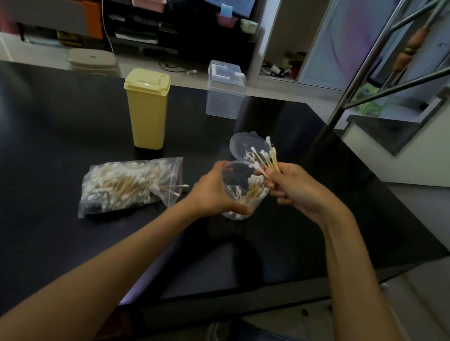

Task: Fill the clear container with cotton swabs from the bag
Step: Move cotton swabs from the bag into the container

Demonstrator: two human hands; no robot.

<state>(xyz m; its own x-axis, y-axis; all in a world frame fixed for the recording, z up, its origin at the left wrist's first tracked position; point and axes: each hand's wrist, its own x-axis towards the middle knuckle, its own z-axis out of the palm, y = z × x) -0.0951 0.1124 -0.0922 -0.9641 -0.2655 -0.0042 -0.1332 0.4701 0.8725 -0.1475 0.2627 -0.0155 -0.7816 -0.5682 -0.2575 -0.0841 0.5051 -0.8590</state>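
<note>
Left hand (213, 190) grips the part-filled container (243, 191); right hand (291, 187) pinches more swabs (265, 157); bag (131, 184) at nine o'clock looks mostly full.

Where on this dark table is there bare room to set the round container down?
Bare tabletop left of the yellow canister, and the near stretch between the forearms. Crowded: the middle, where the swab bag, left hand, clear container and right hand with its swab bunch sit close.
</note>
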